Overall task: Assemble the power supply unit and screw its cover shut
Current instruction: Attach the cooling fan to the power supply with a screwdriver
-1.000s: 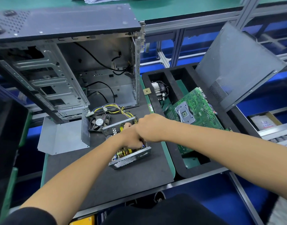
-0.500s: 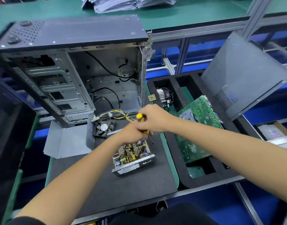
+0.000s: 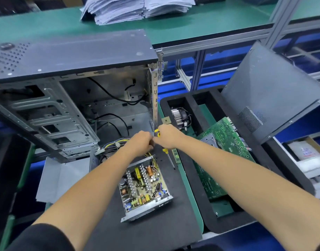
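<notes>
- Head view, assembly bench: power supply unit (image 3: pixel 145 189) lying open on the black mat (image 3: pixel 137 230), circuit board and coils fully exposed, no lid on it.
- Seemingly its grey metal cover (image 3: pixel 65 176), resting well to the left on the mat, apart from the unit, beside a small fan (image 3: pixel 103 156) half hidden behind the left forearm.
- Yellow and black wire bundle (image 3: pixel 115 144) trailing from the unit's far end toward the open computer case (image 3: pixel 74 98).
- Right hand (image 3: pixel 167 136) clamped around a yellow-handled screwdriver (image 3: pixel 166 153), shaft angled down with the tip just above or on the mat, clear of the unit's right edge.
- Left hand (image 3: pixel 140 144) curled close against the right, knuckles up; fingertips hidden, so impossible to tell whether pinching a screw, a wire or nothing.
- Both hands raised above the unit's far end, not on the board.
- Off to the right: black foam tray (image 3: pixel 193 160) holding a green motherboard (image 3: pixel 220 154) and a cooler (image 3: pixel 179 115), a dark side panel (image 3: pixel 275 91) leaning behind; paper stacks (image 3: pixel 134 8) on the rear shelf.
- Judged early to midway: board seated in its shell, perhaps being fastened; fan, cover placement and cover screws all apparently left to do.
</notes>
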`<state>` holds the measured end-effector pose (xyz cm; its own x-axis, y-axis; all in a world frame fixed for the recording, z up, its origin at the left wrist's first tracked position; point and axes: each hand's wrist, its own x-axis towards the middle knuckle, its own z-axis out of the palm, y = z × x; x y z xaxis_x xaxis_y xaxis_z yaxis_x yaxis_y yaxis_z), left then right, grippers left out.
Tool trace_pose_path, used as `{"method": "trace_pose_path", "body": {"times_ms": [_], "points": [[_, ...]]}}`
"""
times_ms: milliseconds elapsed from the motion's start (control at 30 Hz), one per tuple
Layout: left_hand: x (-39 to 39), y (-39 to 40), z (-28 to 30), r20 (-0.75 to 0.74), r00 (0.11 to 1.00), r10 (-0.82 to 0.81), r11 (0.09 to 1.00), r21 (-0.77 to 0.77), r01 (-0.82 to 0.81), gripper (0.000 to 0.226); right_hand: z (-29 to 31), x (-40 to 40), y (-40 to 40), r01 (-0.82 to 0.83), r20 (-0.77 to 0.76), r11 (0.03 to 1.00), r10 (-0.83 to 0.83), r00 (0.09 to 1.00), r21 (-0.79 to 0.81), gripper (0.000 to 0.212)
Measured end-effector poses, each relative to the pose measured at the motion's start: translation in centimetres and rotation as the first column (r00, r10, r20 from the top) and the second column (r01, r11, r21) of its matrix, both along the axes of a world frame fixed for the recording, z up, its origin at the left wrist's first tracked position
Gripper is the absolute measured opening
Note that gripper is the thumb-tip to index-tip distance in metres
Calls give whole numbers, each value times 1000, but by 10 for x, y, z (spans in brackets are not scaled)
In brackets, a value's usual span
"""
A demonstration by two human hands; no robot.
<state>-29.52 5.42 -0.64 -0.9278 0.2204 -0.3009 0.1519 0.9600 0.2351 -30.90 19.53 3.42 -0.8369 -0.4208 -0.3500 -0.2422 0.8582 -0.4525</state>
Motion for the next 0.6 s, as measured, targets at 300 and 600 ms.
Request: {"method": "trace_pose_path", "body": {"times_ms": [300, 600], "points": [[-20, -1, -22, 145, 989, -34, 999, -22, 37, 25, -15, -10, -2, 53, 18, 998, -52, 998, -45, 20], [-18, 0, -18, 142, 986, -91, 995, -31, 97, 15, -8, -8, -7, 31, -7, 998, -31, 999, -59, 26]]}}
